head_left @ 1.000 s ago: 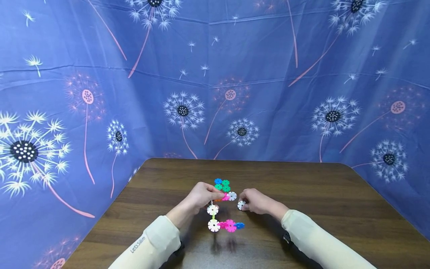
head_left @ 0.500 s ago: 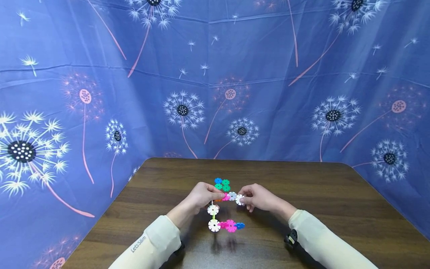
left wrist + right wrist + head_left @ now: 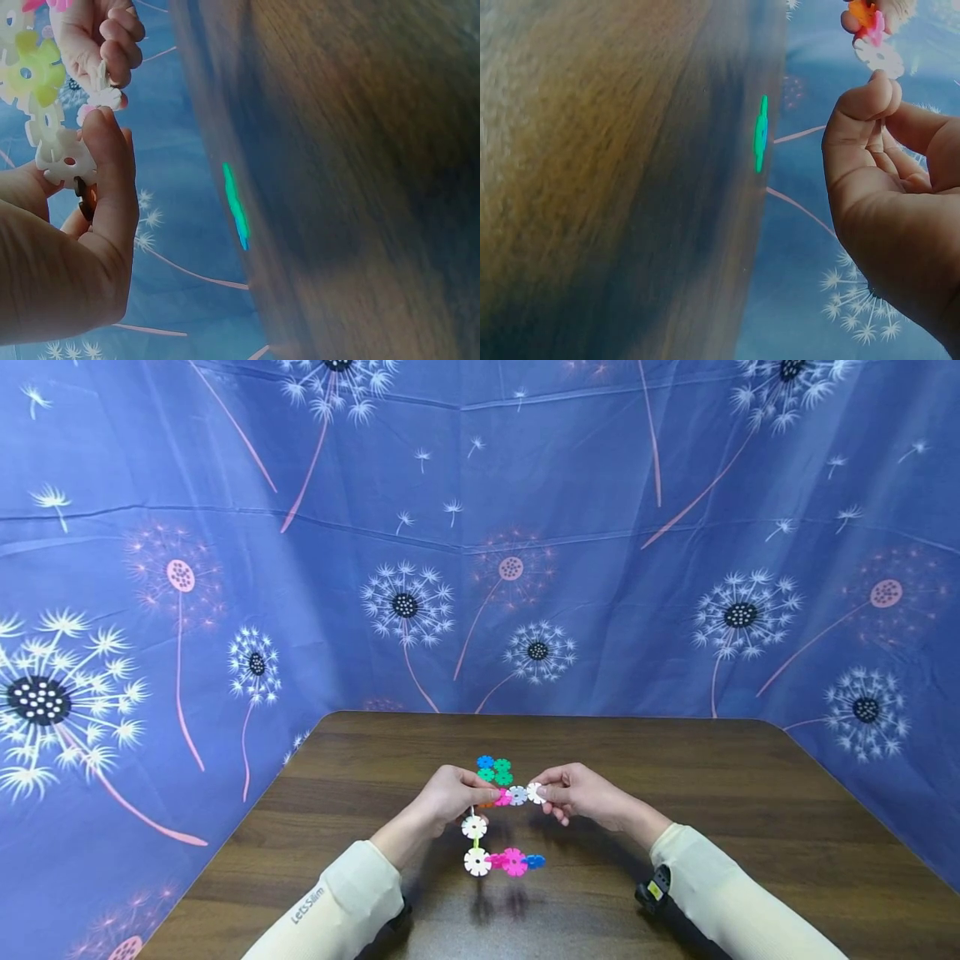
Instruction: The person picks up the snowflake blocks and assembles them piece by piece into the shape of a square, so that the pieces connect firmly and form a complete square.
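Observation:
My left hand (image 3: pixel 446 795) pinches a chain of interlocking plastic flower discs near its orange and pink discs (image 3: pixel 503 797). From those the chain continues right to a pale white disc (image 3: pixel 517 795). Another run comes toward me through a white disc (image 3: pixel 474 827) and a yellow-green one, then turns right through a lower white disc (image 3: pixel 477 862) and a pink disc (image 3: pixel 514 862) to a blue disc (image 3: pixel 535 862). My right hand (image 3: pixel 588 797) pinches a loose-looking white disc (image 3: pixel 534 792) against the pale one's edge; whether their slots interlock I cannot tell.
Behind the hands, joined green discs (image 3: pixel 502 772) and a blue disc (image 3: pixel 485 762) lie on the brown wooden table (image 3: pixel 675 777). A blue dandelion-print cloth (image 3: pixel 630 610) hangs beyond the table's far edge. Each wrist carries a black camera.
My right hand has lifted its white disc from near the table, up and leftward, to the pale disc at the chain's end. The left hand has held the chain nearly still.

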A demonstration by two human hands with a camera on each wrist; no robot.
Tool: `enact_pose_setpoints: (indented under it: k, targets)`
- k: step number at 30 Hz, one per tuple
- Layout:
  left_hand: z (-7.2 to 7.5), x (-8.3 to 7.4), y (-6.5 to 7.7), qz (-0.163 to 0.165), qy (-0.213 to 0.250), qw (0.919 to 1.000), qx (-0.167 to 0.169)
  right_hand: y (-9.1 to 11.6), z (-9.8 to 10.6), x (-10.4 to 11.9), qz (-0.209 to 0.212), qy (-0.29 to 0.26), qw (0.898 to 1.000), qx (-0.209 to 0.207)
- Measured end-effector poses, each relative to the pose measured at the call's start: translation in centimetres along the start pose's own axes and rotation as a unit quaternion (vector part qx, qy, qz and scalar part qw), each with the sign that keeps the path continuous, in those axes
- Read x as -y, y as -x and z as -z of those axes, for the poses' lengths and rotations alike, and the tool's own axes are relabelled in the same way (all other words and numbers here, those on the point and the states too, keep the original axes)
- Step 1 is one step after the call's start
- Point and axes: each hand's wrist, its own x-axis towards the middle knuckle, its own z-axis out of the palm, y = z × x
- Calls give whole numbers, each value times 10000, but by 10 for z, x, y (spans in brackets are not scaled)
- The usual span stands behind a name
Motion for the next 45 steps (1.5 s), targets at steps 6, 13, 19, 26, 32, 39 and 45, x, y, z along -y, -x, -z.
enact_pose_setpoints:
  k: [6,13,19,26,32,39,45]
  targets:
    - [-2,-1,0,-134,-4,9999,-77,1,-3,3,-20,-127,9999,-45]
    - [-6,-2,1,-364,48,9989,-303,2,-10,5,-36,-403,9986,-331]
    - [-9,-2,2,-426,192,9983,-343,2,-14,3,-38,-520,9979,-396]
    - [-11,-3,6,-474,135,9981,-377,3,-17,7,1,-365,9986,-375]
    - [-9,-4,9,-436,45,9988,-219,3,-18,9,-97,-454,9984,-337]
    - [-4,-1,13,-101,1,9994,339,0,-16,9,-246,-616,9976,-188]
    - [0,-4,12,208,231,9969,719,-3,-16,13,-170,-191,9996,145]
